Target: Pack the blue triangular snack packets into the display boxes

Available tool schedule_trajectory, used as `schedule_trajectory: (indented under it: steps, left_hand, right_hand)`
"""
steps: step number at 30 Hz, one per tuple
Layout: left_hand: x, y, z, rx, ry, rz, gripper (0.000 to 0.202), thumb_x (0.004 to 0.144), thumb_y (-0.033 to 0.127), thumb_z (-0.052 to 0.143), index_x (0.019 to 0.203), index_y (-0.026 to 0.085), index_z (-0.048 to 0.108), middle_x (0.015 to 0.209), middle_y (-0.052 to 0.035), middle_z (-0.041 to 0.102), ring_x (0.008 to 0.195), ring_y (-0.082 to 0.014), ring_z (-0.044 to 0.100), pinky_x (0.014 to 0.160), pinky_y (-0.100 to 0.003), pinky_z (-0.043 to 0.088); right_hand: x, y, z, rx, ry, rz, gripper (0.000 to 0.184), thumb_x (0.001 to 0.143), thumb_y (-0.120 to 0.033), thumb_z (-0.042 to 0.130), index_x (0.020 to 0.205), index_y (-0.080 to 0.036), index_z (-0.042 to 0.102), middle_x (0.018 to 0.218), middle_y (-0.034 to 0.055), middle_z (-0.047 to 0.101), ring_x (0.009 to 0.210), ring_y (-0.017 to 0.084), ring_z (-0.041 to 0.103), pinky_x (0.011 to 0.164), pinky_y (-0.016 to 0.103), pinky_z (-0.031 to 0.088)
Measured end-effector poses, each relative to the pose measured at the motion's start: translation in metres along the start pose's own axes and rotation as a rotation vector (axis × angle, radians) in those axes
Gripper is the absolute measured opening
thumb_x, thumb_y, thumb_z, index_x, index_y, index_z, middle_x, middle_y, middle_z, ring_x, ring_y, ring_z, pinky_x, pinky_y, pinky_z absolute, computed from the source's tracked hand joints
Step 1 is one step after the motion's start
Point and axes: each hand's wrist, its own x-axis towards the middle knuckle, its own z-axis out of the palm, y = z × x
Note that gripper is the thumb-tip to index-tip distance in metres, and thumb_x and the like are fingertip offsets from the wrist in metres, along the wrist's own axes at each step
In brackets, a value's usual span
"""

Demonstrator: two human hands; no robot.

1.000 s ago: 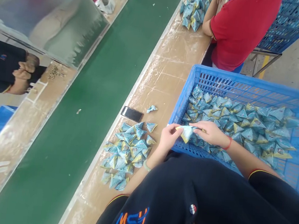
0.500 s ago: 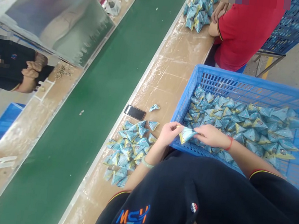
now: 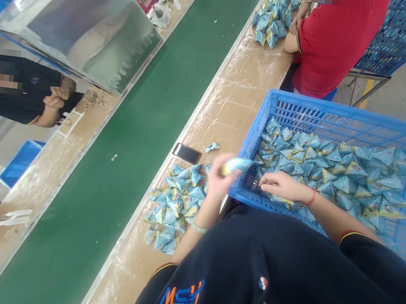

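My left hand [image 3: 220,179], a little blurred by motion, is closed on a blue-and-yellow triangular packet [image 3: 237,165] beside the near left corner of the blue basket [image 3: 256,124]. My right hand [image 3: 283,186] is over the basket's near side, its fingers loosely extended and nothing visible between them. Many similar packets [image 3: 333,173] fill much of the basket. Left of my left forearm, a pile of these packets [image 3: 175,200] lies on the brown tabletop [image 3: 227,101]. A flat, crumpled packet [image 3: 212,147] rests near the phone.
A dark phone [image 3: 186,153] lies by the green conveyor belt [image 3: 133,114]. A co-worker in a red shirt [image 3: 340,45] sits beyond the basket, near another packet pile [image 3: 274,20]. Across the belt are another person in dark clothing [image 3: 21,92] and a metal housing [image 3: 89,24].
My left hand has lifted the packet up and away from my right hand, which has let go of it. My right hand has stayed nearly in place. The view has shifted slightly.
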Motion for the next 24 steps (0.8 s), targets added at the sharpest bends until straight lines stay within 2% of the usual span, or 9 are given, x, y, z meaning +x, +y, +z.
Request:
schedule_trajectory:
  steps: [1, 3, 10, 13, 14, 17, 18, 20, 24]
  left_hand:
    - [0.002, -0.001, -0.004, -0.007, 0.167, 0.004, 0.048, 0.081, 0.057, 0.073, 0.114, 0.021, 0.069, 0.116, -0.0104, 0.068, 0.111, -0.0251, 0.064, 0.100, -0.041, 0.051]
    - [0.003, -0.003, -0.012, -0.021, 0.281, 0.008, 0.052, 0.080, 0.057, 0.073, 0.117, 0.021, 0.067, 0.118, -0.0095, 0.067, 0.110, -0.0245, 0.064, 0.099, -0.040, 0.052]
    - [-0.004, 0.004, -0.019, 0.036, 0.178, 0.067, 0.050, 0.078, 0.059, 0.073, 0.113, 0.022, 0.068, 0.114, -0.0091, 0.067, 0.110, -0.0265, 0.064, 0.100, -0.042, 0.051]
    - [-0.006, 0.006, -0.021, -0.012, 0.144, 0.026, 0.049, 0.076, 0.051, 0.078, 0.116, 0.023, 0.067, 0.117, -0.0088, 0.067, 0.110, -0.0256, 0.064, 0.101, -0.040, 0.050]
    - [-0.006, 0.006, -0.022, -0.035, 0.148, 0.001, 0.049, 0.076, 0.048, 0.080, 0.116, 0.023, 0.067, 0.117, -0.0083, 0.067, 0.109, -0.0246, 0.064, 0.101, -0.039, 0.050]
    - [-0.006, 0.004, -0.028, -0.106, 0.232, -0.107, 0.049, 0.074, 0.044, 0.083, 0.115, 0.023, 0.067, 0.114, -0.0061, 0.068, 0.101, -0.0210, 0.066, 0.096, -0.035, 0.051]
    - [-0.005, 0.004, -0.029, -0.131, 0.268, -0.138, 0.050, 0.073, 0.044, 0.083, 0.115, 0.023, 0.066, 0.113, -0.0057, 0.068, 0.100, -0.0201, 0.066, 0.094, -0.034, 0.052]
    - [-0.005, 0.003, -0.028, -0.201, 0.242, -0.204, 0.053, 0.069, 0.045, 0.086, 0.113, 0.022, 0.066, 0.114, -0.0061, 0.068, 0.099, -0.0196, 0.066, 0.091, -0.032, 0.052]
    - [-0.013, 0.012, -0.013, -0.548, 0.033, -0.391, 0.056, 0.061, 0.044, 0.090, 0.108, 0.024, 0.066, 0.114, -0.0058, 0.067, 0.091, -0.0186, 0.066, 0.081, -0.032, 0.055]
  right_hand:
    - [-0.001, 0.003, -0.002, -0.013, 0.055, 0.022, 0.038, 0.093, -0.052, 0.055, 0.091, -0.017, 0.068, 0.065, -0.0003, 0.064, 0.061, 0.014, 0.056, 0.063, 0.027, 0.043]
    - [-0.002, 0.013, -0.003, 0.001, 0.179, 0.086, 0.039, 0.093, -0.053, 0.053, 0.090, -0.017, 0.066, 0.064, -0.0006, 0.062, 0.061, 0.014, 0.055, 0.062, 0.027, 0.041]
    - [0.005, 0.036, 0.005, 0.078, 0.344, 0.210, 0.034, 0.088, -0.050, 0.051, 0.075, -0.019, 0.059, 0.064, -0.0003, 0.060, 0.061, 0.014, 0.053, 0.061, 0.027, 0.041]
    - [0.002, 0.019, -0.004, -0.019, 0.446, 0.178, 0.027, 0.085, -0.043, 0.058, 0.072, -0.019, 0.061, 0.064, 0.0003, 0.063, 0.062, 0.015, 0.056, 0.062, 0.028, 0.042]
    - [-0.001, 0.009, -0.011, -0.065, 0.548, 0.123, 0.024, 0.084, -0.041, 0.061, 0.073, -0.019, 0.062, 0.066, 0.0005, 0.064, 0.063, 0.015, 0.057, 0.063, 0.028, 0.043]
    - [-0.014, -0.028, -0.038, -0.151, 1.045, -0.163, 0.019, 0.087, -0.034, 0.063, 0.075, -0.021, 0.064, 0.072, 0.0000, 0.066, 0.065, 0.014, 0.059, 0.065, 0.029, 0.045]
    - [-0.018, -0.040, -0.047, -0.180, 1.120, -0.248, 0.018, 0.088, -0.033, 0.064, 0.074, -0.021, 0.063, 0.070, -0.0007, 0.065, 0.063, 0.013, 0.059, 0.064, 0.028, 0.045]
    - [-0.020, -0.059, -0.060, -0.202, 1.128, -0.345, 0.017, 0.087, -0.030, 0.067, 0.073, -0.021, 0.063, 0.064, -0.0026, 0.063, 0.058, 0.012, 0.058, 0.059, 0.027, 0.044]
    - [-0.010, -0.076, -0.063, -0.173, 1.014, -0.376, 0.014, 0.086, -0.029, 0.069, 0.076, -0.021, 0.063, 0.059, -0.0037, 0.063, 0.053, 0.012, 0.058, 0.053, 0.026, 0.043]
